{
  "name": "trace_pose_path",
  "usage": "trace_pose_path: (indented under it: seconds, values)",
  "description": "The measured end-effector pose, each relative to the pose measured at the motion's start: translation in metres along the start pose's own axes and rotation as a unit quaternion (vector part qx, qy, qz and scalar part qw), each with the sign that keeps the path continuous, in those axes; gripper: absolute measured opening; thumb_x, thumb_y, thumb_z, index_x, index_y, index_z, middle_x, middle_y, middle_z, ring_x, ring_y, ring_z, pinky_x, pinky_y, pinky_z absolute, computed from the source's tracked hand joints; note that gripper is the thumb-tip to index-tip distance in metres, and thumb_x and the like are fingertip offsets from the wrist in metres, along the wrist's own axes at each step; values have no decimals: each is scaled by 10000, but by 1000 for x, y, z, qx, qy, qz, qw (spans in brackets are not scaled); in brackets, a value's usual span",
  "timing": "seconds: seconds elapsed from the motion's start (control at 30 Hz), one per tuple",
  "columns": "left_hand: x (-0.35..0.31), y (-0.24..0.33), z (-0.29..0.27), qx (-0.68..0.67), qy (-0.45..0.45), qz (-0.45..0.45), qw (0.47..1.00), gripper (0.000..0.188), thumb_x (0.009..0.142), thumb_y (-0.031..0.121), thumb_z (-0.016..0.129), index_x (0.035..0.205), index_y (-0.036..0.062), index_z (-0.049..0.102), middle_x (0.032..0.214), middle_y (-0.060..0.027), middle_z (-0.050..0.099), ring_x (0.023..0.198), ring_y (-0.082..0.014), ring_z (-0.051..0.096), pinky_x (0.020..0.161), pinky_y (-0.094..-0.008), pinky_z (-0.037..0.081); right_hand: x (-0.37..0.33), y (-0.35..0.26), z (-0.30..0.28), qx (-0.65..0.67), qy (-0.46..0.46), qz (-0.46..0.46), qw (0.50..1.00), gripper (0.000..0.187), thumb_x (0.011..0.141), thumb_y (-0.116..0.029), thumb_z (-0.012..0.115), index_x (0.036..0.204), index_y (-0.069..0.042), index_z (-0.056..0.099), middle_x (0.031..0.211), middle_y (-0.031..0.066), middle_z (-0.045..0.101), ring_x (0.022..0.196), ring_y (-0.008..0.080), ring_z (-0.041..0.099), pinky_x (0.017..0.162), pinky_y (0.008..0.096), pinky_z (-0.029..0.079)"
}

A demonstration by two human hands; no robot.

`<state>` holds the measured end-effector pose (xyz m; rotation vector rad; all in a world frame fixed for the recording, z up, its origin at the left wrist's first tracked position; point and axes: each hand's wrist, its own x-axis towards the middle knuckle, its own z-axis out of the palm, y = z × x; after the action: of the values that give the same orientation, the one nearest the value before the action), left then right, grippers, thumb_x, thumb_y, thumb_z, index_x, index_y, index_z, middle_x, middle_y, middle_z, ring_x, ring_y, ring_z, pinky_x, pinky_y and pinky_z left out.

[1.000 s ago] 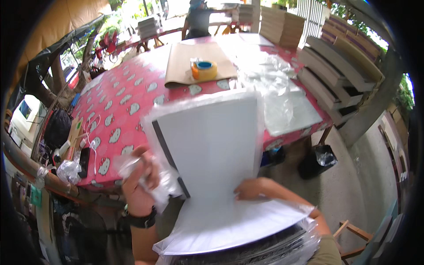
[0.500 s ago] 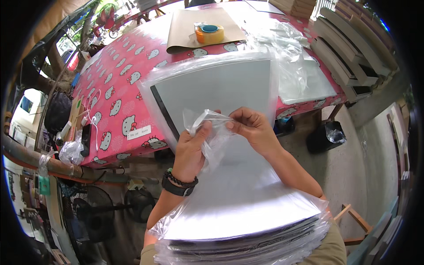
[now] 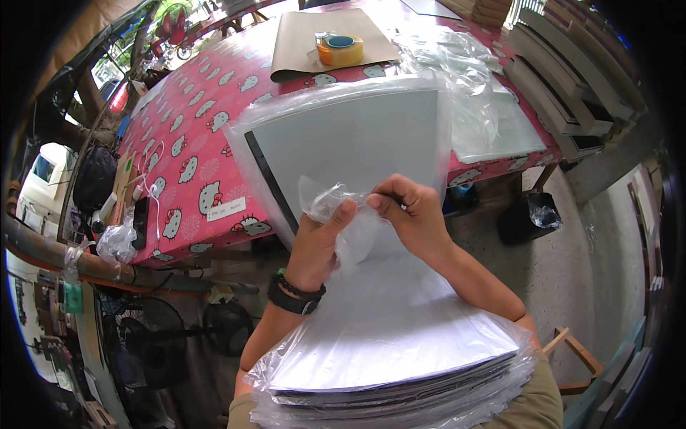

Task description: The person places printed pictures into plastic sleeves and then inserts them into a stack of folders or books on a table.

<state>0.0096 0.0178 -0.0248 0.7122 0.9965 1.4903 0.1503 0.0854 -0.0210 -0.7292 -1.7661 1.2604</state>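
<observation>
Head view, nearest first: a stack of flat grey sheets (image 3: 400,357), each in a clear plastic sleeve, lies across the person's lap at the bottom edge. Above it both hands meet on a crumpled clear plastic bag (image 3: 343,214). The left hand (image 3: 318,239), with a dark watch on its wrist, is closed on the bag's left edge between thumb and fingers; the right hand (image 3: 414,218) pinches the bag's right edge, fingers curled shut on the film. The bag seems empty, though the crinkled film makes that hard to judge.

Just behind the hands a single grey sheet with a dark edge (image 3: 350,143) sits inside its own clear sleeve, its far end resting on the surface (image 3: 207,129), which wears a red cloth printed with white cartoon cats. To the right on the surface lie more loose clear bags (image 3: 471,86). Farther back a brown paper sheet (image 3: 300,39) carries a roll of tape (image 3: 341,48). On the floor at the right stands a black bin (image 3: 525,218) lined with a plastic bag.
</observation>
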Motion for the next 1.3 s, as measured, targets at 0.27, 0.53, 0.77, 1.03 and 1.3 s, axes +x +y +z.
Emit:
trace_pose_path:
  seconds: [0.27,0.53,0.77,1.03,1.3]
  values:
    - [-3,-3,0,-151,-45,-29,987,227,838,219,558,953,24,533,919,-52,578,844,-144,560,730,-278,450,-1,6,2,-134,32,-78,987,167,841,-130,545,743,-1,506,509,75,451,448,124,405,447,250,365]
    - [-2,-6,-17,-154,-24,51,986,175,847,205,535,927,52,506,775,-24,536,710,-116,528,684,-265,455,9,8,-12,126,-120,-79,981,146,861,-133,513,777,-13,518,701,89,565,656,173,547,614,283,430]
    - [-8,14,-107,-11,205,182,962,163,868,130,489,1014,59,493,731,9,493,636,-95,488,623,-263,463,14,-6,-89,592,8,-93,801,165,879,-208,487,818,-55,502,625,29,491,534,78,457,503,206,416]
    - [-50,88,-148,51,111,417,901,202,854,205,497,943,24,486,934,-85,545,761,-142,508,696,-270,422,18,-34,-70,226,17,-60,972,116,841,-161,547,902,-66,518,658,6,539,447,36,411,368,167,304]
    - [-26,35,1,203,-194,112,953,224,781,201,629,898,22,563,954,-86,532,690,-124,525,582,-269,424,21,-62,-36,23,-235,-48,971,82,786,-72,611,835,-9,588,675,17,604,567,52,536,520,200,431]
